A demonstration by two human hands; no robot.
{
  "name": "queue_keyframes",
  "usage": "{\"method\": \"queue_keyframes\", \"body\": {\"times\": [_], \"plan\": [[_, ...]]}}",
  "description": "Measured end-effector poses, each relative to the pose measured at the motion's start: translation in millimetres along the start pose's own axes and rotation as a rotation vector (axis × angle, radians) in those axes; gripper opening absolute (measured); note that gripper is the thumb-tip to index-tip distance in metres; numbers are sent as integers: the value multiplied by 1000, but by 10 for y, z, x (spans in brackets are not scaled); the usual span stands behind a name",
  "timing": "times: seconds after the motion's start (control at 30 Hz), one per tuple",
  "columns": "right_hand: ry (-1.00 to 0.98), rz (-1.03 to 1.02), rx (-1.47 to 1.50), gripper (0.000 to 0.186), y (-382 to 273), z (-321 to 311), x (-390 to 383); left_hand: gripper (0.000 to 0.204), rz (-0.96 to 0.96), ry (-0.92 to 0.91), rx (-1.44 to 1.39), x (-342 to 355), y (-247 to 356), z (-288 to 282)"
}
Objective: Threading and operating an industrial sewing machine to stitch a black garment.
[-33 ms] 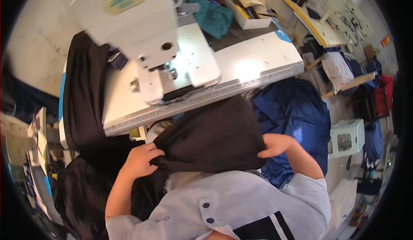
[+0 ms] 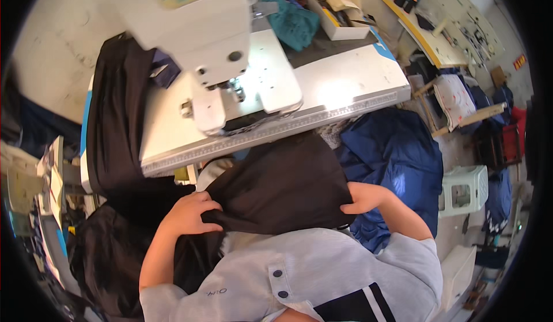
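A piece of black fabric (image 2: pixel 282 183) lies across my lap, stretched between both hands just in front of the sewing table. Its left edge is pinched by my left hand (image 2: pixel 193 212), thumb against fingers. On the opposite edge, my right hand (image 2: pixel 366 198) grips the cloth, with the fingertips partly hidden. Beyond the fabric stands a white sewing machine (image 2: pixel 190 34) with its lamp lit above the needle area. No cloth of mine reaches the needle; the machine's bed (image 2: pixel 279 85) sits on the white table (image 2: pixel 351 74).
More black cloth (image 2: pixel 118 114) drapes over the table's left end, above a dark heap (image 2: pixel 115 258). Blue fabric (image 2: pixel 391 166) hangs at the right. A white box (image 2: pixel 345 31) and teal cloth (image 2: pixel 291 16) lie at the back. A pale green stool (image 2: pixel 464 189) stands right.
The view has shifted slightly, so the machine appears a little farther right. Both hands keep hold of the black fabric, with hardly any movement.
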State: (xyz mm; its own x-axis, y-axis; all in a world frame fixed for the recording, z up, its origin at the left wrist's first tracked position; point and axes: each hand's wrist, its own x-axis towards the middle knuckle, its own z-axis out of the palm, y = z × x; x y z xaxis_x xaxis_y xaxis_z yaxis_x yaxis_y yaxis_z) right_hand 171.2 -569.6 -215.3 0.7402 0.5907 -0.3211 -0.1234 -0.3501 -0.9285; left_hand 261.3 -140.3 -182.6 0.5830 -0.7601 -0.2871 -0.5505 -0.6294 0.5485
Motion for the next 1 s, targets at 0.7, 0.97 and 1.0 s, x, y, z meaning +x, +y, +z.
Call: {"method": "queue_keyframes", "body": {"times": [0.7,0.97,1.0], "plan": [[5,-597,1,40,-1644,31,776,27,263,456,-576,224,1032,-1056],[579,-374,7,11,-1436,156,1016,16,-44,529,-449,584,682,-688],[607,-360,-32,13,-1306,113,1081,16,-48,525,-452,584,640,-671]]}}
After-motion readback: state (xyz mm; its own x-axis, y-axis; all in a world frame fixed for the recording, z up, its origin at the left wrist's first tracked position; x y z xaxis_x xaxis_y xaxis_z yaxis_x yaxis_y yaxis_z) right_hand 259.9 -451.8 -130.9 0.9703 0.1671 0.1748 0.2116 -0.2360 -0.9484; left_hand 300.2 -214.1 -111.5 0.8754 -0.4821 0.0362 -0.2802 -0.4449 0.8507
